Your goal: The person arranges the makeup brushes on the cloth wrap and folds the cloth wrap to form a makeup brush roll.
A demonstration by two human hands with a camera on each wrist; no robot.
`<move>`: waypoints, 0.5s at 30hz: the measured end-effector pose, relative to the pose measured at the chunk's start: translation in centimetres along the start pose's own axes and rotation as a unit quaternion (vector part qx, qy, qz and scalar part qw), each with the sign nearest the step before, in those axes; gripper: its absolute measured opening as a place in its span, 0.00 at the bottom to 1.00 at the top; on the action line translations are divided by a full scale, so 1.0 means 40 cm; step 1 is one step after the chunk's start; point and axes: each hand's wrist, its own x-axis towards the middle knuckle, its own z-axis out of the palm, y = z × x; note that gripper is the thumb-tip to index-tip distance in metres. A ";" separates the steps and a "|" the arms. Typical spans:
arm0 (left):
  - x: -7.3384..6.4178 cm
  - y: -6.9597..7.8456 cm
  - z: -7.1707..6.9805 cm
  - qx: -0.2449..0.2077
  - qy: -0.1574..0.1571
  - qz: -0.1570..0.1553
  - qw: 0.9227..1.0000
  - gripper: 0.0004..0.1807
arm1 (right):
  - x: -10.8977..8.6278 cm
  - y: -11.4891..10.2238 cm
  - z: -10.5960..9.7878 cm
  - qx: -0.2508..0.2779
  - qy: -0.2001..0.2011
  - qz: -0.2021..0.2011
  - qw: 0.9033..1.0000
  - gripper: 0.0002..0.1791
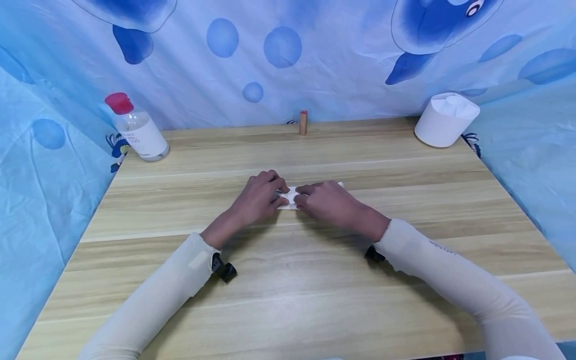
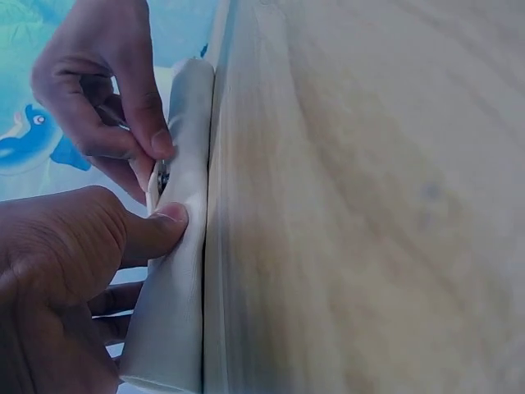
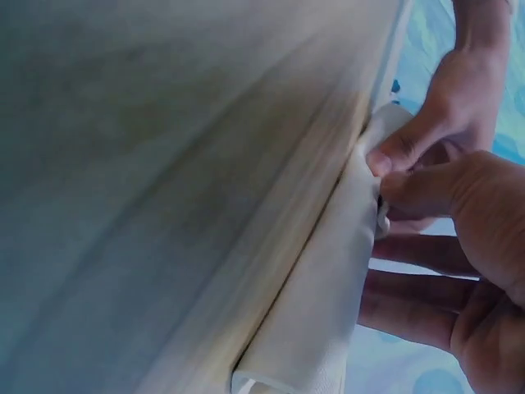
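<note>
A long white folded piece (image 1: 292,196), soft like cloth or thin leather, lies on the table between both hands. My left hand (image 1: 261,196) pinches it from the left, thumb (image 2: 168,226) on the near side and fingers mostly behind it. From the right, my right hand (image 1: 330,202) pinches it close to the left hand, its thumb (image 3: 406,193) almost touching the other thumb in the right wrist view. A small dark shiny bit (image 2: 163,176) shows at the fold between the hands; its kind is unclear. The hands cover much of the white piece (image 3: 316,287).
A clear bottle with a red cap (image 1: 141,135) stands at the back left of the wooden table (image 1: 288,285). At the back middle is a small brown cylinder with a red top (image 1: 303,123). A white paper roll (image 1: 445,120) stands back right, before a blue patterned curtain (image 1: 315,85).
</note>
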 end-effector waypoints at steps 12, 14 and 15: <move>0.009 -0.003 0.000 -0.020 -0.010 -0.010 1.000 0.12 | -0.003 -0.026 -0.006 -0.094 -0.069 -0.044 0.992 0.07; 0.011 -0.002 -0.001 -0.020 -0.014 -0.011 1.000 0.12 | -0.004 -0.026 -0.008 -0.094 -0.080 -0.041 0.992 0.08; 0.011 -0.001 -0.002 -0.020 -0.015 -0.011 1.000 0.12 | -0.004 -0.025 -0.008 -0.090 -0.082 -0.039 0.992 0.08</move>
